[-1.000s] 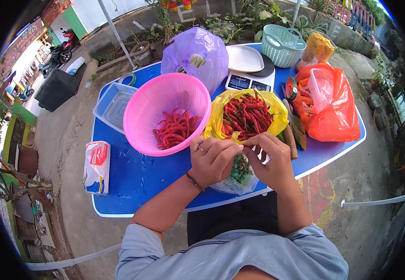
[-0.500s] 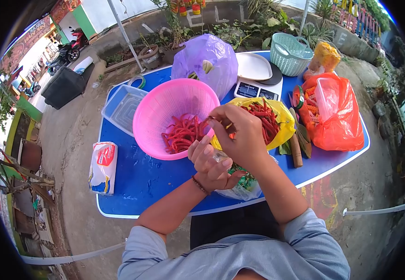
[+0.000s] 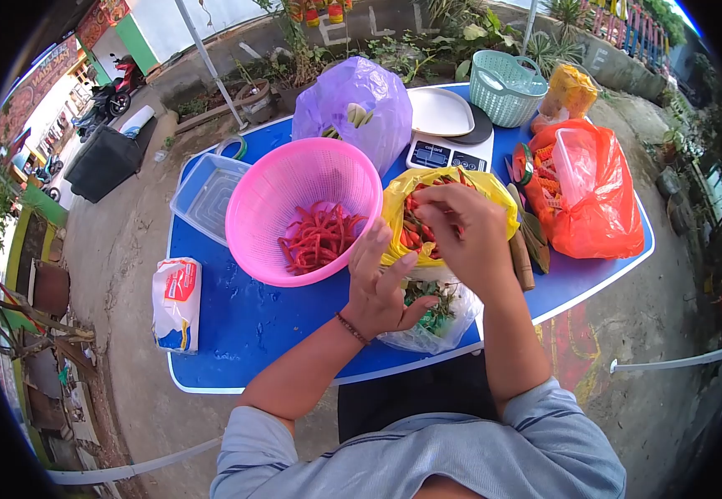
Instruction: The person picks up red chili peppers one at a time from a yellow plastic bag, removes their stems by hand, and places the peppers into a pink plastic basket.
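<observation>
My left hand [image 3: 377,291] is held up beside the right rim of the pink colander [image 3: 248,191], fingers stretched and apart with nothing seen in them. Red chillies [image 3: 319,237] lie heaped in the colander. My right hand [image 3: 473,233] is over the yellow plastic bag [image 3: 494,195], its fingers curled in toward the thumb; anything between the fingertips is hidden. More red chillies [image 3: 415,231] show inside that bag. Under my wrists sits a clear plastic bag [image 3: 452,328] with green stems [image 3: 436,303] in it.
The blue table [image 3: 244,333] also bears a white-and-red packet [image 3: 176,303], a clear plastic tub [image 3: 207,195], a purple bag [image 3: 352,104], a kitchen scale [image 3: 452,158], a green basket [image 3: 506,91], a red-orange bag [image 3: 602,208] and a wooden handle [image 3: 521,258].
My right hand has moved away from my left hand, rightward over the yellow bag. My left hand's fingers have straightened and spread. The view has shifted slightly.
</observation>
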The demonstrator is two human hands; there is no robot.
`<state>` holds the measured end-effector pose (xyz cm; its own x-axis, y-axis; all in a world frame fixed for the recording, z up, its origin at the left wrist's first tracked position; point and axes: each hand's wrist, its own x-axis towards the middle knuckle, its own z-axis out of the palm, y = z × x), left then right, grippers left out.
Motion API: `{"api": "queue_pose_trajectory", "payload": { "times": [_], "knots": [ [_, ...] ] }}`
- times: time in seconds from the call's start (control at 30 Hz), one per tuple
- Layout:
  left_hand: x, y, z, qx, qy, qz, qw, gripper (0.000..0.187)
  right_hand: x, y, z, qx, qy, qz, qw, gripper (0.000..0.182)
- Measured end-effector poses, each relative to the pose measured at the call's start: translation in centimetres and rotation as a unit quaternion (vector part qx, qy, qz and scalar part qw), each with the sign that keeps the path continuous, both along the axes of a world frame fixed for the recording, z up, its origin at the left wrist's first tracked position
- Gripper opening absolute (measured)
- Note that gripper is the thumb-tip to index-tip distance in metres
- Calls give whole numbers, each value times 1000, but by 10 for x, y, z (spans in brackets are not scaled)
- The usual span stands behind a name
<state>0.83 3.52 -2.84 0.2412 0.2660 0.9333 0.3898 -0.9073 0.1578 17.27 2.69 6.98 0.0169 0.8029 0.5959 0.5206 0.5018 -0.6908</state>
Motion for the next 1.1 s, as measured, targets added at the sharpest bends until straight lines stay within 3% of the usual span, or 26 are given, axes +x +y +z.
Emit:
{"api": "queue_pose_trajectory", "payload": {
  "times": [0.17, 0.27, 0.3, 0.33, 0.57, 0.8, 1.1],
  "knots": [
    [1, -6, 15, -92, 71, -46, 992, 49, 29, -17, -16, -87, 23, -45, 995, 15],
    [3, -3, 16, -123, 72, -52, 988, 42, 33, -23, -25, -89, -55, -21, 994, 17],
    [4, -2, 16, -134, 71, -54, 987, 42, 34, -23, -29, -81, -89, -12, 993, 18],
    [5, -1, 15, -131, 71, -46, 988, 43, 30, -23, -33, -80, -53, -3, 995, 20],
    [7, 0, 4, -145, 37, -52, 987, 51, 14, -27, -40, -63, -232, -60, 969, 23],
    [8, 0, 16, -126, 38, -19, 991, 48, 14, -25, -48, -33, -154, -72, 985, 16],
    [4, -4, 4, -248, -41, -81, 964, 33, 12, -25, -46, 11, -89, -18, 996, 15]
  ]
}}
